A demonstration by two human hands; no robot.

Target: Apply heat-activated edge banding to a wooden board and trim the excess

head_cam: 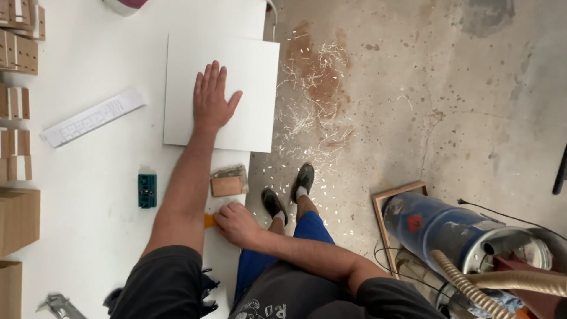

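My left hand (212,97) lies flat, fingers spread, on a white square board (245,59) that rests on the white workbench (100,177). My right hand (236,223) is at the bench's near edge with its fingers curled around a small orange object (209,221), mostly hidden by my left forearm. Just beyond that hand sits a small wooden block with a clear wrap (228,182).
A green plastic jig (147,190) and a long white paper strip (91,117) lie on the bench. Wooden blocks (18,53) line the left edge. A metal tool (59,306) sits bottom left. Shavings (313,112) litter the concrete floor; a blue vacuum (449,227) stands right.
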